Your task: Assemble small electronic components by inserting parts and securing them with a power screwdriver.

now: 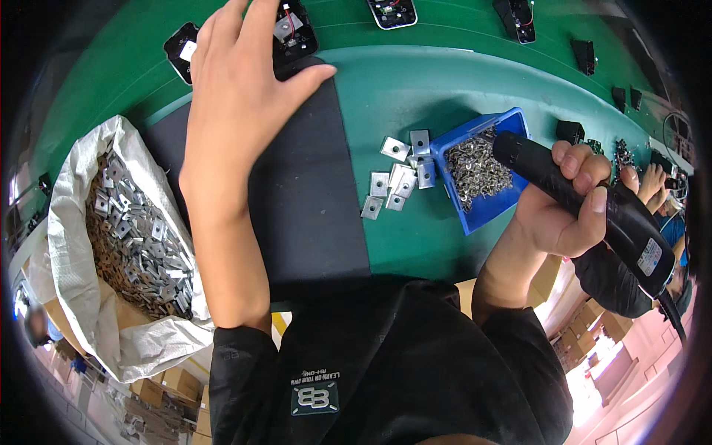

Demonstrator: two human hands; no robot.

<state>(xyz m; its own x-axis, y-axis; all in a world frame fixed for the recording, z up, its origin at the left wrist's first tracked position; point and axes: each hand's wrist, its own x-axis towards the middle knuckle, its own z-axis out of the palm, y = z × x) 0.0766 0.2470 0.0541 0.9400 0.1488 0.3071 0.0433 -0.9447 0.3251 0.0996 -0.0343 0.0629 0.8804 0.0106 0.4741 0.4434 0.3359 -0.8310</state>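
My left hand (233, 89) reaches to the far edge of the table, fingers stretched and thumb spread. Its fingertips run past the top of the view. Beside its thumb lies an open black plastic housing (302, 41) with wires and a metal plate inside; whether the hand touches it I cannot tell. My right hand (560, 219) is wrapped round a black corded electric screwdriver (641, 241), held tilted. The tool's front end is over a blue bin (489, 213) of small silvery screws (471, 174). Several square metal plates (400, 178) with holes lie left of the bin.
A black mat (308, 193) lies under my left arm. Left of it stands a white woven bag (70, 237) full of metal plates. More housings (393, 11) line a green belt (445, 30) at the far side. Another person's hand (653, 184) works at the far right.
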